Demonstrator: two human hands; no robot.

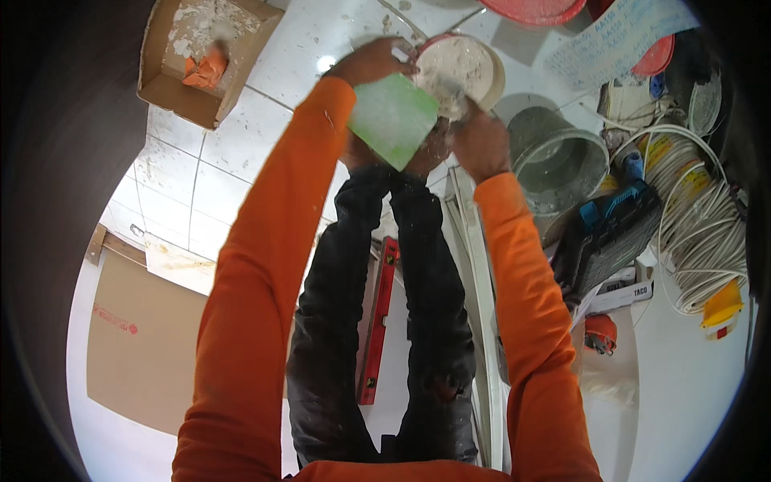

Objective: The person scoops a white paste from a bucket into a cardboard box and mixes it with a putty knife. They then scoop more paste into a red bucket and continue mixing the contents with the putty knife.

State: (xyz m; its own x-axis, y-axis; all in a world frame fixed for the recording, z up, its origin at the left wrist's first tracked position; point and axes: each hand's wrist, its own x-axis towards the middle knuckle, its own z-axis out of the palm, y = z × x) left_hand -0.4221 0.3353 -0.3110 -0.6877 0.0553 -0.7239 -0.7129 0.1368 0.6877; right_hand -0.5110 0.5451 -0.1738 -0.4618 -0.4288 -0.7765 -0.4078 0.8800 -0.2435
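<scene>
My left hand (374, 60) reaches to the near-left rim of a round bucket (497, 77), fingers curled at its edge. Off-white, lumpy paste (452, 60) fills the bucket. My right hand (482, 141) grips a putty knife (449, 87), its blurred blade in the paste; its handle is mostly hidden by the fingers. Below my left hand, a pale green square panel (394, 120) with whitish smears lies tilted above my feet. Whether the left hand also touches this panel is hard to see.
Right of the bucket stands a grey pail (560, 156). Beyond are a black tool case (608, 235) and coiled cable (699, 217). A red spirit level (379, 325) lies between my legs, long pale strips (479, 301) beside them. A cardboard box (181, 105) sits at upper left.
</scene>
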